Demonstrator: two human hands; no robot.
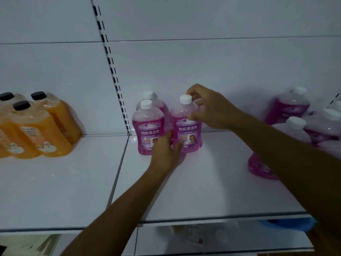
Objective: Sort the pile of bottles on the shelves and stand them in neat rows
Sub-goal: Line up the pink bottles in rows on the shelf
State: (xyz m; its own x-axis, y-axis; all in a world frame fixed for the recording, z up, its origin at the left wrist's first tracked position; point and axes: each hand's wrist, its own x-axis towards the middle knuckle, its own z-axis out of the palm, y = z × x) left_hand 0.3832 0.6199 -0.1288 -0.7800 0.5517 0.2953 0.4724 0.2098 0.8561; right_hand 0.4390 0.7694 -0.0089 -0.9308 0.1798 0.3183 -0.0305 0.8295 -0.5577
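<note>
Three purple floor-cleaner bottles with white caps stand upright at the back of the white shelf (pixel 203 182). My right hand (pixel 208 109) grips the neck and shoulder of the right-hand bottle (pixel 186 130), fingers curled behind its cap. My left hand (pixel 166 150) rests low between that bottle and the front-left bottle (pixel 147 130), fingers touching their bases. A third bottle (pixel 148 96) stands behind the front-left one. A loose pile of purple bottles (pixel 302 124) lies at the far right, partly hidden by my right forearm.
Several orange bottles with black caps (pixel 36 130) stand in rows on the neighbouring shelf to the left. A slotted upright (pixel 112 71) divides the two bays. A blue basin (pixel 291 225) shows under the shelf edge at the lower right.
</note>
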